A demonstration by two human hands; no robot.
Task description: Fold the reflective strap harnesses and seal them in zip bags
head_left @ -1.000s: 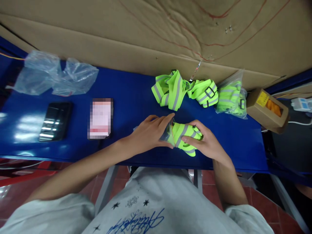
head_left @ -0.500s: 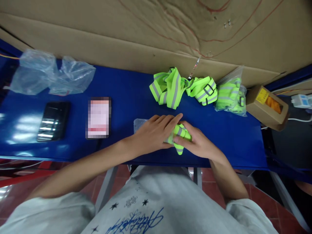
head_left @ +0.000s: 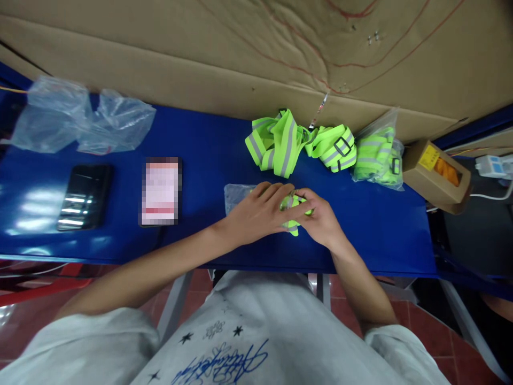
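A folded neon-yellow reflective strap [head_left: 294, 230] with grey stripes is partly covered by my hands above the table's front part. My right hand [head_left: 323, 220] grips it from the right, thumb across the front. Curled over a clear plastic bag [head_left: 235, 197], my left hand [head_left: 260, 214] meets the strap at the bag's right end. The bag's mouth seems to lie around part of the strap; my fingers hide how far. Beyond my hands lie a loose reflective strap [head_left: 287, 144], a bundled strap with a black buckle [head_left: 334, 152], and a bagged strap [head_left: 374, 160].
Crumpled clear bags [head_left: 52, 117] lie at the back left. A black glossy device [head_left: 86, 198] and a phone [head_left: 160, 191] with a blurred screen rest on the blue table [head_left: 200, 155]. At the right stands a cardboard box [head_left: 425, 174]; a cardboard wall [head_left: 200, 64] borders the back.
Both hands have shifted slightly away from my body and drawn closer together. Less of the strap shows now, and its end hangs less far below my fingers.
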